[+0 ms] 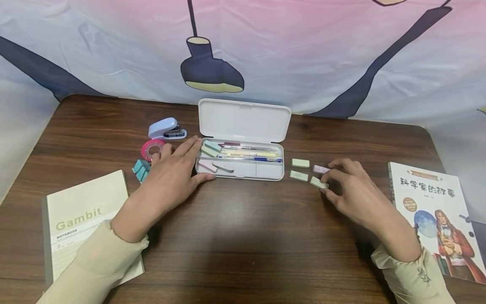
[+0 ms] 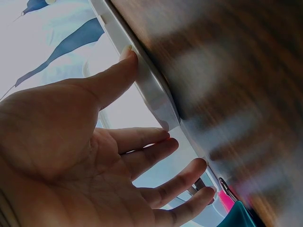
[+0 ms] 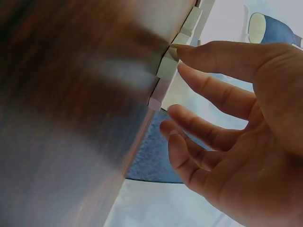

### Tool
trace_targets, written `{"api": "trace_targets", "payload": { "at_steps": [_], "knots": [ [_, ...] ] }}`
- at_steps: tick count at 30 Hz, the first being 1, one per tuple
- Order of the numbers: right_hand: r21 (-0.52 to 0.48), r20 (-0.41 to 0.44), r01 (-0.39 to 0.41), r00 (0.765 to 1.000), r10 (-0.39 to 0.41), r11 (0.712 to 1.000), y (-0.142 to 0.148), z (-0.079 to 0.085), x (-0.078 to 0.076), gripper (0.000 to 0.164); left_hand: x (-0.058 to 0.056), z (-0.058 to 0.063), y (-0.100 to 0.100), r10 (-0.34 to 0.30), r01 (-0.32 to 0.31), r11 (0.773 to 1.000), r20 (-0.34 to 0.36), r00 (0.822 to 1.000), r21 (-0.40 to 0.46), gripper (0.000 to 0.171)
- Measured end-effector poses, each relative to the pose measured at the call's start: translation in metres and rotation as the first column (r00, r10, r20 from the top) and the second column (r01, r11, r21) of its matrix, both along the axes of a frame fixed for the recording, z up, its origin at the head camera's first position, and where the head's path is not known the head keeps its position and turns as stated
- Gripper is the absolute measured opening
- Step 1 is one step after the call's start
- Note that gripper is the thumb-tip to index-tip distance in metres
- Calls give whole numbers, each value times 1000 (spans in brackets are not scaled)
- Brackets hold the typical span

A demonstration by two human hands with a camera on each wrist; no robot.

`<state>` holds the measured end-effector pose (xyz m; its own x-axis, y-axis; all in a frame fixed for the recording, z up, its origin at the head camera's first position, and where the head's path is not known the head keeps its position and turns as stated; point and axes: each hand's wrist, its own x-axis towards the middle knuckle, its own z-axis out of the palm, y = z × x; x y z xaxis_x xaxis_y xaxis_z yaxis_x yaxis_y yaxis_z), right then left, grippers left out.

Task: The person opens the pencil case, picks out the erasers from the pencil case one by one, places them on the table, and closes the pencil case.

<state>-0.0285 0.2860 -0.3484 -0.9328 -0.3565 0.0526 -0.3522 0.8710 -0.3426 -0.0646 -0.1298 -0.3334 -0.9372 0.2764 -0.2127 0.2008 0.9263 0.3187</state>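
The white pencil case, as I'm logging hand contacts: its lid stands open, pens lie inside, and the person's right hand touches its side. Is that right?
Not quite: the head view shows the left hand touching the side of the pencil case; the right hand is apart from it. The lid does stand open, with pens inside.

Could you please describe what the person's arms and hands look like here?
The left hand and right hand are bare, without gloves. The left sleeve and right sleeve are cream, with loose cuffs; the right one bears a small dark marking.
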Motion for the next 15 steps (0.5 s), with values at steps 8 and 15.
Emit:
{"api": "trace_targets", "payload": {
  "at_steps": [8,15],
  "knots": [
    [9,34,28,999,-28,1000,-7,9,1,17,1,1,0,0,0,1000,-5,1000,2,94],
    [-45,51,-20,998,23,999,-29,13,-1,23,1,0,1,5,-5,1000,-8,1000,-2,93]
  ]
}}
